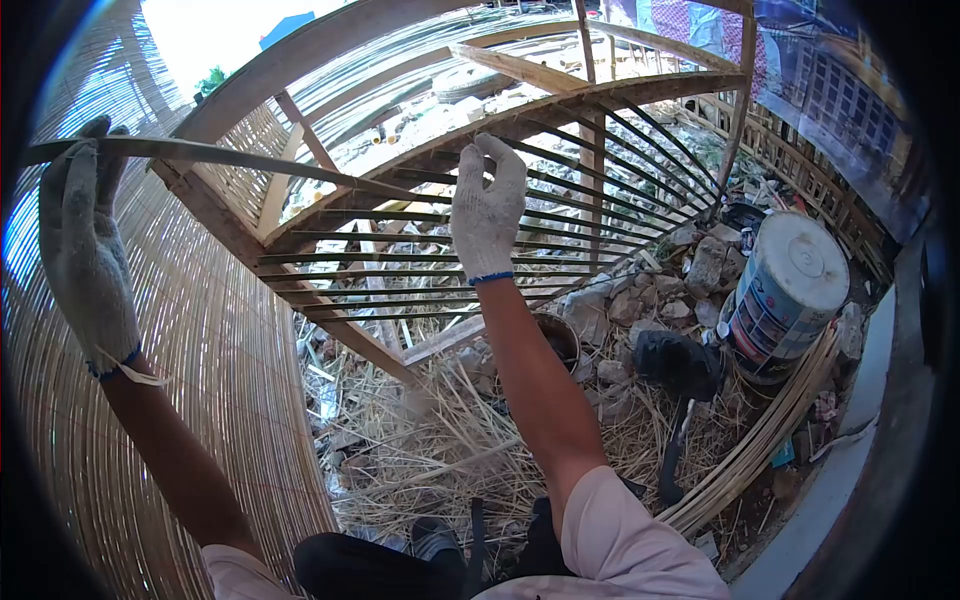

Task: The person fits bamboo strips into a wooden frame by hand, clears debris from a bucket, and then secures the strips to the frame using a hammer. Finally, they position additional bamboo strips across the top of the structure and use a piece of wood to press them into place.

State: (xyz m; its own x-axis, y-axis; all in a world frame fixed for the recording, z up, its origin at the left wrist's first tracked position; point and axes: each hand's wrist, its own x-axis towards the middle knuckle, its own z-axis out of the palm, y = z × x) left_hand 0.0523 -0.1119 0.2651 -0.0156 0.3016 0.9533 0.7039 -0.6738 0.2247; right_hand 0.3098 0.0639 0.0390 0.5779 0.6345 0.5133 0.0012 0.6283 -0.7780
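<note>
Both hands wear white knitted gloves with blue cuffs. At the far left my left hand is raised, its fingers closed round a long flat bamboo strip. The strip slopes across to my right hand, where its end passes out of sight. My right hand is closed, with thumb and forefinger curled together by the curved beam; the other fingers are hidden. Beneath it, several thin bamboo slats fan across a wooden frame, between the curved beam and its lower right corner.
A bamboo-slat screen curves along the left. Rubble and straw-like scraps cover the ground. To the right stand a large paint bucket, a black bag and a bundle of thin strips. A tyre lies beyond the frame.
</note>
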